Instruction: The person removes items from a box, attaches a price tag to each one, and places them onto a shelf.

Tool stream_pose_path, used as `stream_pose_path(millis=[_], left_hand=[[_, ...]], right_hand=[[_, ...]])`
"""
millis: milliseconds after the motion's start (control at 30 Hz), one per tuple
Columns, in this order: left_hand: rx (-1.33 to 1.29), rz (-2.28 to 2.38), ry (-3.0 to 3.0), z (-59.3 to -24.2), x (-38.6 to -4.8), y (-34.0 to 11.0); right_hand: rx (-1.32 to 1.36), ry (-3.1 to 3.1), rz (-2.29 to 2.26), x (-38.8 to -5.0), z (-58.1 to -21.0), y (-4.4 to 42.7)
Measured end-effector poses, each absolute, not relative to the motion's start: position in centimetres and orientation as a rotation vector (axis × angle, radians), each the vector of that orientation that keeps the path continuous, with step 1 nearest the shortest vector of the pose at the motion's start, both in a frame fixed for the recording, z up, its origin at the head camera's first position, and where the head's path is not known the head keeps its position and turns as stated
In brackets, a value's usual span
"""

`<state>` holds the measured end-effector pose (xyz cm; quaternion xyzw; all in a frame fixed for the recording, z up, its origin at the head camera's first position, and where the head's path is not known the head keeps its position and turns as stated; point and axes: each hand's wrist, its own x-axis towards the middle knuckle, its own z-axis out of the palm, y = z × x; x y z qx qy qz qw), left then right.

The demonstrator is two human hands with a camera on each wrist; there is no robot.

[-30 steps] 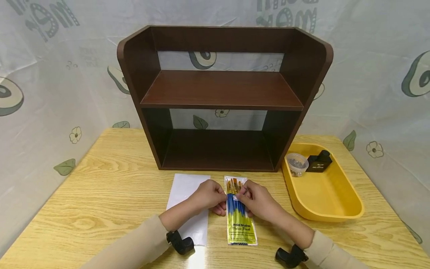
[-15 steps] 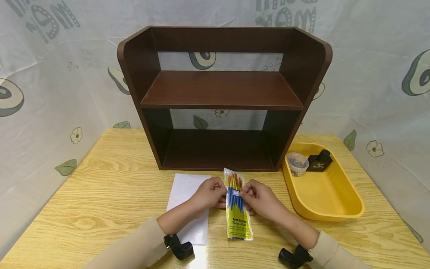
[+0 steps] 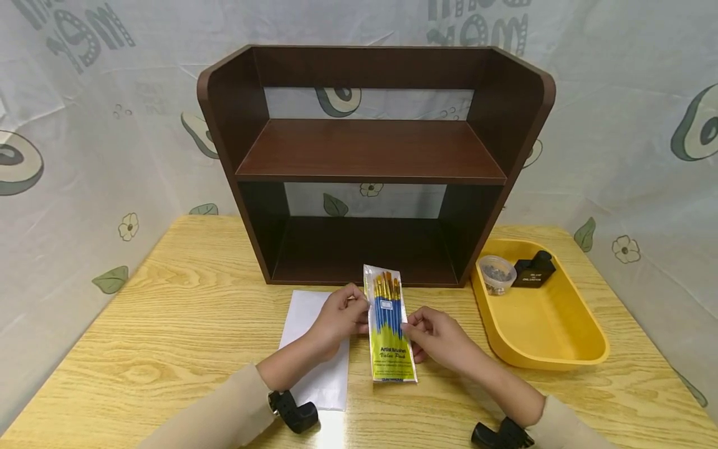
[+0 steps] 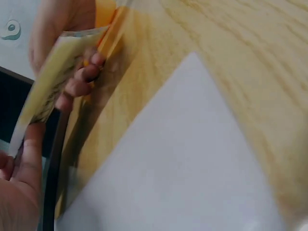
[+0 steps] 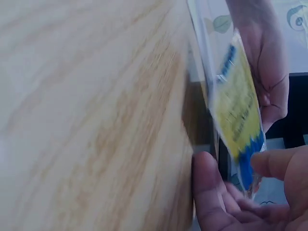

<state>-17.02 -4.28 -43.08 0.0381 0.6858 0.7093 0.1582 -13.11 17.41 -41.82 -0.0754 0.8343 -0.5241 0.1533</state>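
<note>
Both hands hold a clear plastic pack of artist brushes (image 3: 392,357), with blue handles and a yellow printed label, above the table. My left hand (image 3: 335,321) pinches its left edge near the bristle end. On the opposite edge, lower down, my right hand (image 3: 441,338) grips it between thumb and fingers. The left wrist view shows the pack (image 4: 50,79) tilted and edge-on, with the right hand beyond it. Its yellow label (image 5: 236,108) faces the right wrist view, where some right fingers pass behind it. Under the left forearm lies a flat white sheet or pack (image 3: 328,377).
A dark brown two-level shelf (image 3: 370,149) stands behind the hands. To the right, a yellow tray (image 3: 546,324) holds a small clear tub (image 3: 497,274) of tiny grey pieces and a black bottle (image 3: 534,270). Printed cloth (image 3: 73,156) hangs around the wooden table (image 3: 168,324).
The brush pack has risen off the table and moved forward and slightly left, towards the shelf. My left hand has moved a little forward and left with it; my right hand now holds it lower down.
</note>
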Motion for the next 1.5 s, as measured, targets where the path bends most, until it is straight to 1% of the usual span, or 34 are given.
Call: stream_pose_path(millis=[167,400,533,1167,1500], left_hand=[[0.082,2.163,1.948,-42.6,-17.6,-4.4],[0.036,2.285,1.939,-42.3,-18.0,-4.3],[0.028,2.351,1.92,-42.2,-18.4,-4.2],[0.07,2.47,1.809,-41.8,-19.1,-4.6],[0.07,2.481,1.806,-40.7,-18.9,-5.0]], right_hand=[[-0.28,2.153,-1.562,-13.1,-41.7,17.8],[-0.158,1.797,-1.713,-13.3,-41.5,18.5],[-0.152,1.715,-1.754,-13.3,-41.3,18.8],[-0.074,1.756,-1.897,-12.9,-41.8,18.3],[-0.198,1.829,-1.93,-12.6,-41.3,17.9]])
